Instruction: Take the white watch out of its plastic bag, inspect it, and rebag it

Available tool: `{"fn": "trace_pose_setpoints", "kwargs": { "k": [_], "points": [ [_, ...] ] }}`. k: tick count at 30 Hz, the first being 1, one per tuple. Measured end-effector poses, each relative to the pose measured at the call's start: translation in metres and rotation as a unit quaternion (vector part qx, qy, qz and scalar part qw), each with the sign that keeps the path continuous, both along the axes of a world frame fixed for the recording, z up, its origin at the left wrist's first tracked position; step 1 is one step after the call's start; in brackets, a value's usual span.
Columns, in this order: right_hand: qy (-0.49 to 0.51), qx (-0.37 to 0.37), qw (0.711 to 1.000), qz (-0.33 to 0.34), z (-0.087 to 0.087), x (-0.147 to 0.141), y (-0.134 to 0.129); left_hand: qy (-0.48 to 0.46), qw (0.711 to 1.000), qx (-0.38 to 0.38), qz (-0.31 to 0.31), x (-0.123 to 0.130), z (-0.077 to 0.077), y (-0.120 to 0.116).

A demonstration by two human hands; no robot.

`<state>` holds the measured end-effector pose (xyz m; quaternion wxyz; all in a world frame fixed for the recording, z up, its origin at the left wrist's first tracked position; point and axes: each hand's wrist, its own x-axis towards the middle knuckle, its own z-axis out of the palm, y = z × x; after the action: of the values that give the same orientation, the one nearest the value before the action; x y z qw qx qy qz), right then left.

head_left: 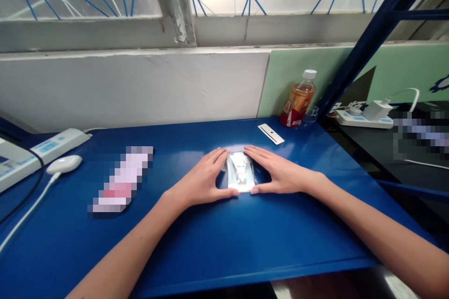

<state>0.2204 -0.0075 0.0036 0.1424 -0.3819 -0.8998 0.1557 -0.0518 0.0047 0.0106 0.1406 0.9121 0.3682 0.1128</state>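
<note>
A small clear plastic packet [241, 173] with a white item inside lies flat on the blue desk. What the white item is I cannot make out. My left hand [206, 175] rests at the packet's left side, fingers stretched towards its far corner and thumb at its near edge. On the other side, my right hand [277, 168] mirrors it, fingertips by the far right corner and thumb by the near right corner. Both hands are open, with thumb and fingers wide apart around the packet. Whether the fingertips press on its edges is hard to tell.
A bottle of amber drink [300, 100] stands at the back right, with a white card [271, 134] before it. To the left lie a blurred-out phone-like object [122, 180], a white rounded device on a cable [65, 164] and a power strip [45, 149]. A blue post [365, 32] slants at right.
</note>
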Motion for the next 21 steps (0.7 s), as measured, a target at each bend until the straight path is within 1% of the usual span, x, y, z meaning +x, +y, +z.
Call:
{"fn": "trace_pose_setpoints", "kwargs": {
  "k": [3, 7, 12, 21],
  "points": [
    [0.016, -0.011, 1.000, -0.009, -0.0055, 0.0013, 0.0028, -0.009, 1.000, -0.008, -0.003, -0.0028, -0.0004, 0.0019],
    [0.017, -0.024, 1.000, -0.010, -0.0036, 0.0024, 0.0039, -0.024, 1.000, -0.013, -0.003, -0.0043, -0.0018, 0.0037],
    [0.002, -0.032, 0.999, -0.021, 0.0001, 0.0019, 0.0029, -0.014, 0.999, -0.027, -0.015, -0.0069, -0.0005, 0.0065],
    [0.001, -0.042, 0.999, -0.033, -0.0063, 0.0032, 0.0040, 0.008, 0.999, -0.034, 0.000, -0.0083, -0.0034, 0.0065]
  ]
}}
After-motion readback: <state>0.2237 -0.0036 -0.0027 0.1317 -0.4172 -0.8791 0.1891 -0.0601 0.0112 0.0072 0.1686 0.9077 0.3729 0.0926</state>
